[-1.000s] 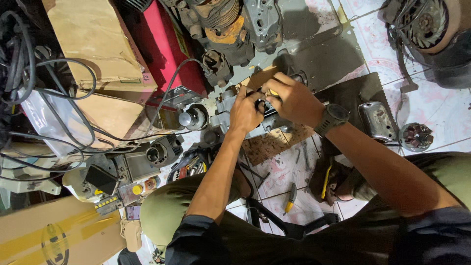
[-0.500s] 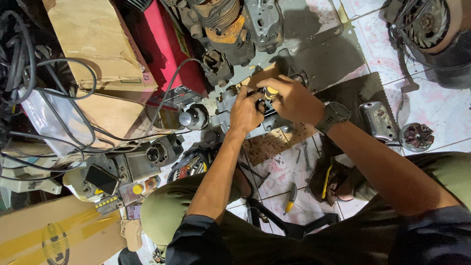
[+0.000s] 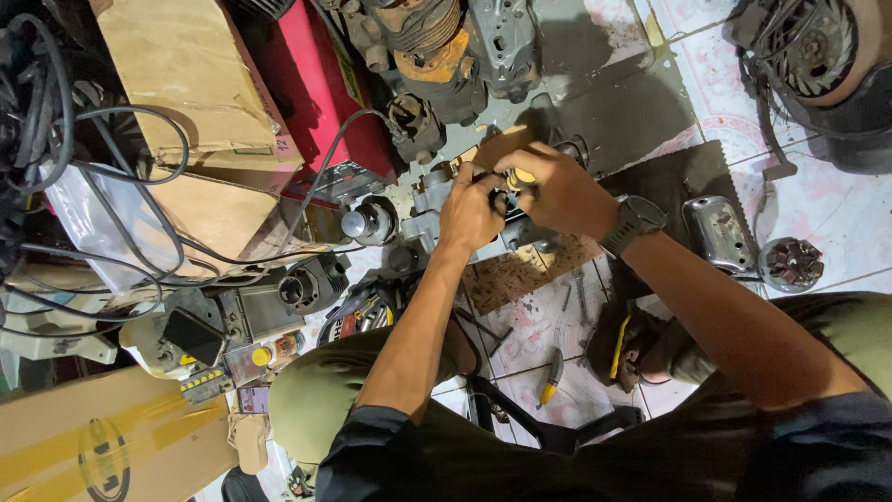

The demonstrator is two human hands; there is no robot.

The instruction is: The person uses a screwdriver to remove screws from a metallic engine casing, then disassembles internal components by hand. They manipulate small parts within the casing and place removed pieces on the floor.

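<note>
My left hand (image 3: 469,212) is clamped on the grey engine part (image 3: 437,200) so it can't turn. My right hand (image 3: 557,191) is closed round the yellow-handled screwdriver (image 3: 520,176), driving in from 3 o'clock. The part sits mid-floor, with the red case (image 3: 321,102) at 10 o'clock.

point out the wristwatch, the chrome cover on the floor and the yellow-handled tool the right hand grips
wristwatch (image 3: 633,223), head view, on its dark face
chrome cover (image 3: 717,234), head view, on its shiny top
yellow-handled tool (image 3: 522,176), head view, on the yellow handle end above the right hand (image 3: 557,191)
</note>
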